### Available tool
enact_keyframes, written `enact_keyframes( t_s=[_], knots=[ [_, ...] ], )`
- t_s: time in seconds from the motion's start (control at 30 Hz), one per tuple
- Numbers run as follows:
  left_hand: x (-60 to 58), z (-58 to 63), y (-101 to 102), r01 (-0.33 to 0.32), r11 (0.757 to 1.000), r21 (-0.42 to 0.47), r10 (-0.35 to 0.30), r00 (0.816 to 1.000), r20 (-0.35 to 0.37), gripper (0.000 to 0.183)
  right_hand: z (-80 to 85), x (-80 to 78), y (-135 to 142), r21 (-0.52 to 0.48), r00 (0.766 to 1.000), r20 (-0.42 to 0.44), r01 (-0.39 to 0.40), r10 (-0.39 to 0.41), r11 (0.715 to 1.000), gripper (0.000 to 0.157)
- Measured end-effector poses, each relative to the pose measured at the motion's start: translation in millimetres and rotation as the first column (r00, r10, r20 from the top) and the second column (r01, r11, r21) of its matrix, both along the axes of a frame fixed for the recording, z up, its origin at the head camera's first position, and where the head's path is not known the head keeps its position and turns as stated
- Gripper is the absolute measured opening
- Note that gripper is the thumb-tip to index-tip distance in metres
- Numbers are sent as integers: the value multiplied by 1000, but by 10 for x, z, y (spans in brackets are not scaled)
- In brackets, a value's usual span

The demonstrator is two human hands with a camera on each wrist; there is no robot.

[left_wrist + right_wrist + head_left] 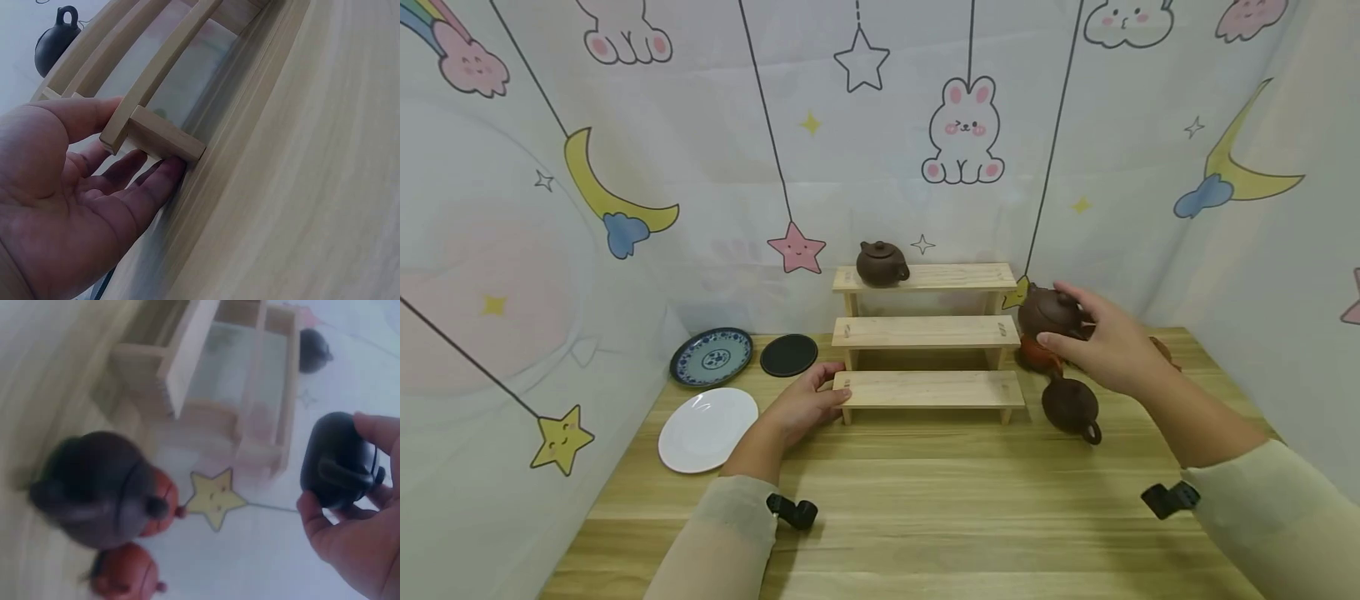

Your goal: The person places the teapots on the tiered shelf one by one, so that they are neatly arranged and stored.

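A three-tier wooden stand (927, 388) stands at the back of the table. My left hand (806, 403) grips the left end of its lowest step, thumb on top and fingers against the leg (164, 139) in the left wrist view. My right hand (1111, 348) holds a dark brown teapot (1047, 312) by its sides, raised to the right of the stand. Another dark teapot (882, 265) sits at the left of the top step. Below the right hand, a dark teapot (1069, 406) and a reddish teapot (1037, 357) stand on the table.
On the left lie a blue-patterned plate (713, 358), a white plate (707, 430) and a black round coaster (788, 356). A second reddish teapot (128, 573) shows in the right wrist view. A printed curtain (880, 167) hangs behind the table.
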State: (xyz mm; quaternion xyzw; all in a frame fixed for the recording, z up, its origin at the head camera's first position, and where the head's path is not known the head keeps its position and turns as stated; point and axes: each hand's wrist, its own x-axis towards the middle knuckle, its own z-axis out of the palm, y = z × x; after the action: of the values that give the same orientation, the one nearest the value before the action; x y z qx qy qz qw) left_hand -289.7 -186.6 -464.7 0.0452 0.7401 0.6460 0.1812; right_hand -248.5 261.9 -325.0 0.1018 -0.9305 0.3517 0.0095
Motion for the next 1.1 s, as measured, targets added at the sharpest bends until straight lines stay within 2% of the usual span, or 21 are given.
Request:
enact_keyframes(
  t_s=[0.17, 0.33, 0.63, 0.83, 1.1],
  knots=[
    [-8, -17, -4, -4, 1000, -4, 4, 1000, 5, 61, 161, -276, -296, 0, 1000, 12, 4, -4, 1000, 91],
    [-6, -15, 1, 4, 1000, -13, -4, 1000, 1, 62, 278, -570, -530, -49, 1000, 16, -9, 10, 999, 86],
    [-9, 1, -9, 11, 1000, -20, -11, 1000, -9, 62, 348, -1023, -795, -160, 999, 13, -39, 41, 986, 80],
    [-7, 8, -3, 10, 1000, -16, -10, 1000, -9, 62, 343, -1202, -891, -174, 999, 18, -26, 30, 984, 79],
    [-7, 11, -4, 10, 1000, -15, -10, 1000, -7, 63, 315, -1308, -962, -120, 998, 47, -33, 39, 992, 79]
  ],
)
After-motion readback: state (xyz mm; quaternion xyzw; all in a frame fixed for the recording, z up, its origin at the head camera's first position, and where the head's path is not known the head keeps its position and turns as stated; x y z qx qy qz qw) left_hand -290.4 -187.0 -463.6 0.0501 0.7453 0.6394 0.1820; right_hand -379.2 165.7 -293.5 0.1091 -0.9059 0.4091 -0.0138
